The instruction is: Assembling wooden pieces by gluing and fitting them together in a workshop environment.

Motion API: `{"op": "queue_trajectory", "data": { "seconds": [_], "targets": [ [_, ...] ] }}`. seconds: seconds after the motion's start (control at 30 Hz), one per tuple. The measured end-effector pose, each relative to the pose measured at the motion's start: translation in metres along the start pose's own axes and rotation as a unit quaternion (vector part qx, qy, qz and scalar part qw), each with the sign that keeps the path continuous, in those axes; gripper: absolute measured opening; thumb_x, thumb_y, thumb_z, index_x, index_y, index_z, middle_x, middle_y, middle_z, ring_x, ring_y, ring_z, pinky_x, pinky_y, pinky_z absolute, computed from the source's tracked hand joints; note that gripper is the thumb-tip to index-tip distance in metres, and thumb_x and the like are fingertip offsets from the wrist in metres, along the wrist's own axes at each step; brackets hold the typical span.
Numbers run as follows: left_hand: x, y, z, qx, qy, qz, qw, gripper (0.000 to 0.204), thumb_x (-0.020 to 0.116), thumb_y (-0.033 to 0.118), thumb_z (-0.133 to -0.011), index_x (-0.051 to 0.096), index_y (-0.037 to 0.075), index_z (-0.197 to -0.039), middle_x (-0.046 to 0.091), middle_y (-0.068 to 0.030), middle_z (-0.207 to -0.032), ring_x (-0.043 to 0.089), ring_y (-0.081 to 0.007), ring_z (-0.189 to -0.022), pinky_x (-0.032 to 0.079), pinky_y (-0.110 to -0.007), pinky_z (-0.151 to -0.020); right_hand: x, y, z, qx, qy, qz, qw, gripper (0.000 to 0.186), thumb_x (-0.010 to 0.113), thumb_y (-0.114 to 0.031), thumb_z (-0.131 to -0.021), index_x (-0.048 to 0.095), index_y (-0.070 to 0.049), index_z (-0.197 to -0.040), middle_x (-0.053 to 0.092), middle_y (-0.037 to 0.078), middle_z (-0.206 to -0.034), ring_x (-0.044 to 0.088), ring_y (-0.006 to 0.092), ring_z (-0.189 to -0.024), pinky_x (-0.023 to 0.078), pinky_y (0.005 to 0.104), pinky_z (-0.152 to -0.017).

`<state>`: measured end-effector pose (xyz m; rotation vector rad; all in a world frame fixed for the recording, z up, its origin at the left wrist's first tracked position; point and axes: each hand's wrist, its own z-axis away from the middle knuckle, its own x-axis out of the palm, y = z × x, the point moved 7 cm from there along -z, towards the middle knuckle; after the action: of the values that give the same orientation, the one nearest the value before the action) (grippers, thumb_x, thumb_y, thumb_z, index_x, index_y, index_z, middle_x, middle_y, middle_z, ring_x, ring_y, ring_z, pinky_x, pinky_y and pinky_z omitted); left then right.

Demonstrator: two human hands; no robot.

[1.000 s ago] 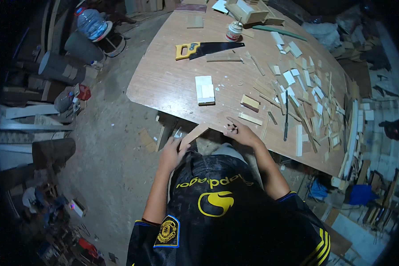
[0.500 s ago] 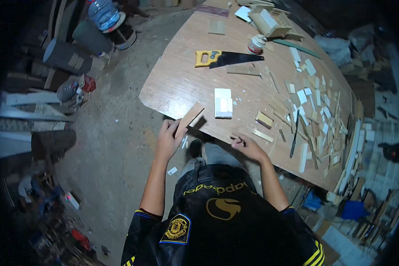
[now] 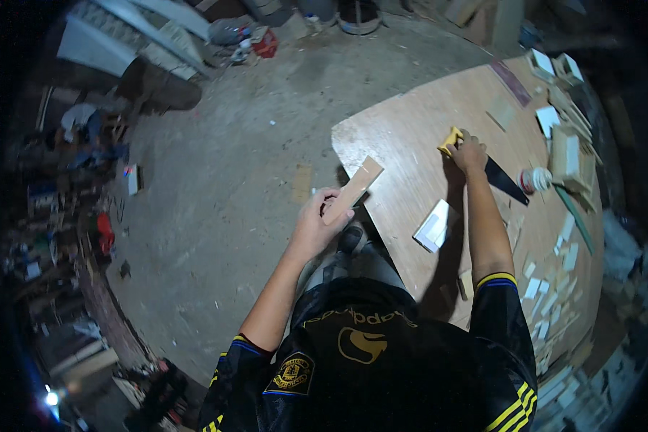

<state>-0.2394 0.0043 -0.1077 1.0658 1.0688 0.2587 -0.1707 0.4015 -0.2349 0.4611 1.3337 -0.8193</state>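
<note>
My left hand (image 3: 320, 227) is closed around the lower end of a flat, light-brown wood strip (image 3: 358, 186), which tilts up to the right by the table's corner. My right arm reaches across the table (image 3: 403, 137). At its end, my right hand (image 3: 471, 153) is wrapped over the yellow handle of a handsaw (image 3: 507, 183). The saw's black blade lies along the tabletop, pointing to the near right; the fingers hide part of the handle. Between my arms, a small white-topped wood block (image 3: 433, 227) rests on the table.
A white jar (image 3: 535, 180) stands beyond the saw's tip, near a green strip (image 3: 575, 219) and a wooden box-like piece (image 3: 570, 160). Several white and wooden offcuts (image 3: 543, 288) are scattered at the right. A thin board (image 3: 501, 114) lies toward the far side.
My right hand has gone from the table's near edge out to the saw's handle and closed on it. The left hand keeps the wood strip. The view has swung round to the left.
</note>
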Motion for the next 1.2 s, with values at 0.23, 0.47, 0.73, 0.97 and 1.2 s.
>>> {"op": "queue_trajectory", "data": {
  "seconds": [0.23,0.47,0.73,0.97,1.2],
  "targets": [
    [0.005,-0.045,0.033,-0.277,-0.023,0.356,0.892,0.041,0.068,0.008,-0.085,0.042,0.003,-0.116,0.064,-0.0086,-0.1,0.06,-0.0112,-0.086,0.048,-0.025,-0.077,0.03,-0.018,-0.028,0.018,-0.097,0.103,0.99,0.073,0.059,-0.06,-0.079,0.039,-0.024,-0.139,0.055,0.018,-0.127,0.051,0.0364,-0.118,0.04,0.0508,-0.097],
    [0.003,-0.033,0.044,-0.33,0.031,0.405,0.852,0.033,0.063,0.014,-0.09,0.043,0.005,-0.115,0.061,-0.009,-0.092,0.062,-0.0153,-0.079,0.052,-0.028,-0.07,0.067,0.04,-0.03,0.042,-0.052,0.061,0.996,0.081,0.056,-0.062,-0.08,0.031,-0.022,-0.145,0.057,0.017,-0.128,0.053,0.0341,-0.12,0.039,0.0498,-0.099],
    [0.037,-0.03,0.059,-0.284,-0.035,0.447,0.848,0.041,0.054,0.02,-0.095,0.04,0.002,-0.13,0.058,-0.0104,-0.095,0.064,-0.0186,-0.083,0.06,-0.033,-0.065,-0.017,0.168,0.152,0.088,0.201,-0.207,0.953,0.044,0.062,-0.036,-0.083,0.061,-0.007,-0.117,0.069,0.014,-0.086,0.068,0.0249,-0.078,0.051,0.0348,-0.072],
    [0.115,0.018,0.058,-0.278,-0.242,0.512,0.776,0.05,0.048,0.02,-0.097,0.029,0.007,-0.142,0.059,-0.0136,-0.103,0.065,-0.0195,-0.077,0.06,-0.032,-0.056,0.048,0.231,0.354,0.313,-0.037,-0.196,0.929,0.035,0.069,-0.028,-0.078,0.065,-0.01,-0.107,0.066,0.015,-0.09,0.065,0.0268,-0.084,0.05,0.0365,-0.076],
    [0.145,0.064,0.07,-0.271,-0.34,0.599,0.673,0.044,0.041,0.034,-0.098,0.035,0.018,-0.139,0.055,-0.011,-0.113,0.052,-0.0209,-0.079,0.05,-0.035,-0.068,0.1,0.185,0.43,0.208,0.068,-0.138,0.966,0.051,0.073,-0.019,-0.065,0.059,-0.019,-0.114,0.057,0.01,-0.103,0.055,0.036,-0.095,0.048,0.0472,-0.078]
  ]
}}
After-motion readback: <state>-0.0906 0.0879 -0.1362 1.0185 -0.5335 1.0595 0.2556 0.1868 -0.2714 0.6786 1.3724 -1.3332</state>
